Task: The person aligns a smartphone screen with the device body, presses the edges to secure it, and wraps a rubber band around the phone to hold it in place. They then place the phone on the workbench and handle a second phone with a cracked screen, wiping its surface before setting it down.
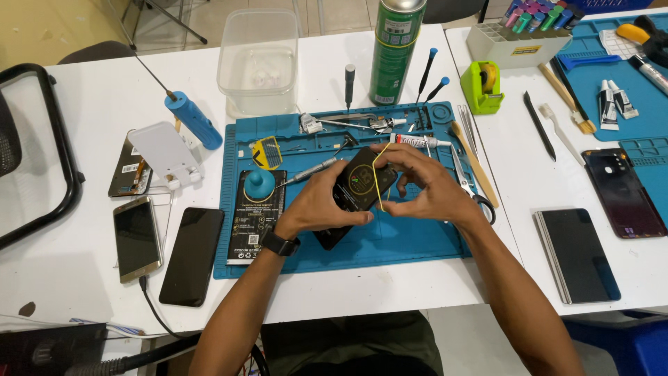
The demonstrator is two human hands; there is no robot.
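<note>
Both hands are on the job from where I watch: my left hand point(321, 203) is wrapped round the lower end of a black smartphone point(356, 191), fingers curled under it and thumb along its edge, grasping it firmly and holding it tilted just above the blue repair mat point(390, 240). My right hand point(426, 186) has its thumb and forefinger pinched on a yellow rubber band point(379, 182) that runs across the phone's face, with the other fingers spread loosely and not pressing on anything.

To do this well, I judge the band should be kept flat and untwisted, drawn evenly so it sits square across the body rather than slipping toward a corner, while the left grip stays steady and clear of the band's path. I would stretch only as far as needed, since an overpulled band could snap off the edge.

Near the hands on the mat lie a screwdriver point(311, 171), a glue tube point(419, 141) and scissors point(473, 191); a green spray can point(396, 49) stands behind.
</note>
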